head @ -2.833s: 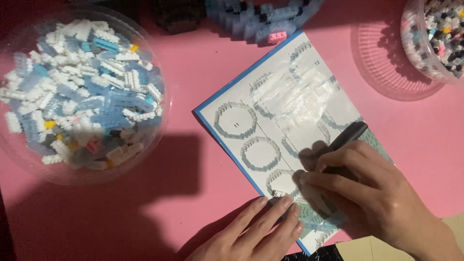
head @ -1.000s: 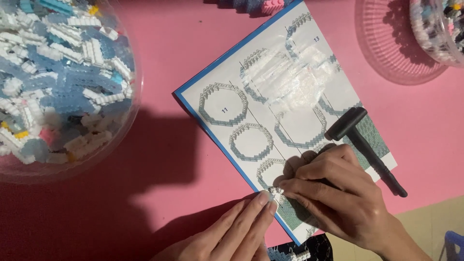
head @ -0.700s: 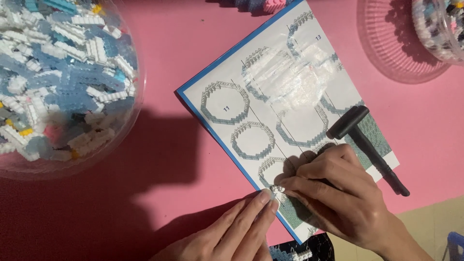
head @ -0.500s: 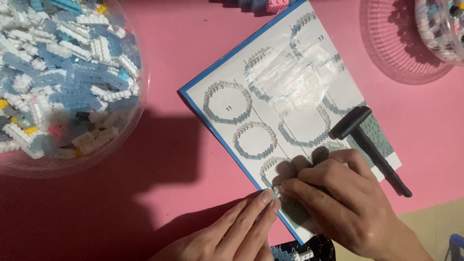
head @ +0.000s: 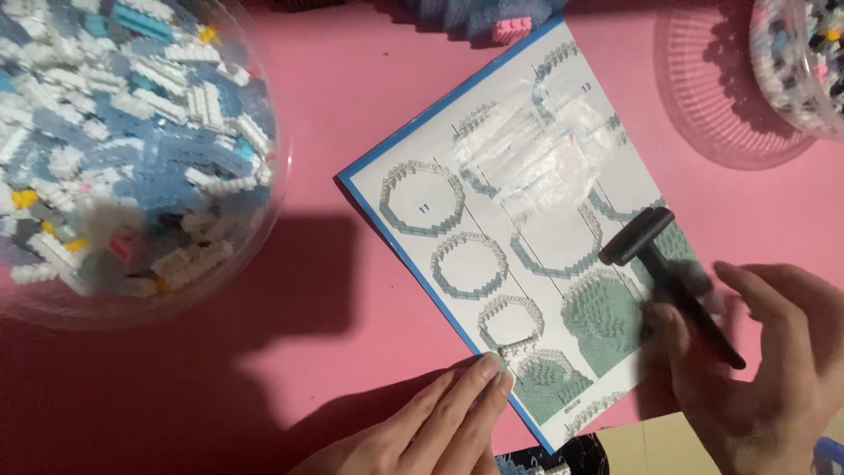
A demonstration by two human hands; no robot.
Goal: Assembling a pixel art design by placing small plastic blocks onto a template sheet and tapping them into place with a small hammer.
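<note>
An instruction sheet (head: 527, 237) with a blue edge and pictures of ring-shaped brick layers lies tilted on the pink table. A short curved strip of small white bricks (head: 519, 348) sits on its lower part. My left hand (head: 431, 422) lies flat at the bottom, with its fingertips against that strip. A small black hammer (head: 655, 264) rests on the sheet's right side. My right hand (head: 765, 369) is blurred, fingers spread around the hammer's handle, thumb at the handle; no closed grip shows.
A big clear bowl (head: 264, 220) full of white, blue and grey small bricks fills the left. An empty clear dish (head: 703, 97) and a second bowl of mixed bricks (head: 800, 53) stand top right. A blue brick build (head: 492, 18) sits at the top edge.
My right hand has lifted off the white brick strip and moved right to the hammer's handle. My left hand stays at the strip. The view has shifted slightly.
</note>
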